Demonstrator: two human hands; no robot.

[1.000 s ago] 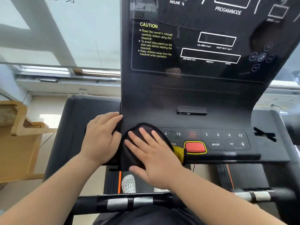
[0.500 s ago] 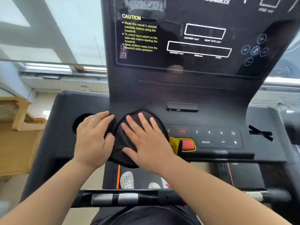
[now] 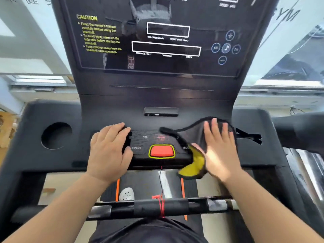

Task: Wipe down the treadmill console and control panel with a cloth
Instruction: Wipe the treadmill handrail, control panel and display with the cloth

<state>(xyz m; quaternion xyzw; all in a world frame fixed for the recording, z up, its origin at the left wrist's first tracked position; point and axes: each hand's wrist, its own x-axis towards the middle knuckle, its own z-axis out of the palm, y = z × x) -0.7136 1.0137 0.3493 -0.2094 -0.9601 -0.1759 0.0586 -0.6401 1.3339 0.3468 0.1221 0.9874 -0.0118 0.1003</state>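
The right hand (image 3: 217, 148) lies flat with fingers spread and straight, pressing a dark, soft cloth with a yellow underside (image 3: 191, 133) onto the right end of the black button-studded control panel (image 3: 145, 143). Nothing is curled or pinched, though the hand is blurred. The cloth covers the right-hand buttons, one dark corner trailing toward the panel's middle, and its yellow flap hangs over the front edge. The left hand (image 3: 109, 149) rests open on the panel's left end, fingers extended and together, thumb beside the PROG label. Between the hands sits a red oval button ringed in yellow (image 3: 161, 151). Above rises the glossy black console (image 3: 175, 67) with yellow caution text. A round cup holder (image 3: 56, 135) lies left of the panel — a black handlebar (image 3: 157, 206) crosses below.
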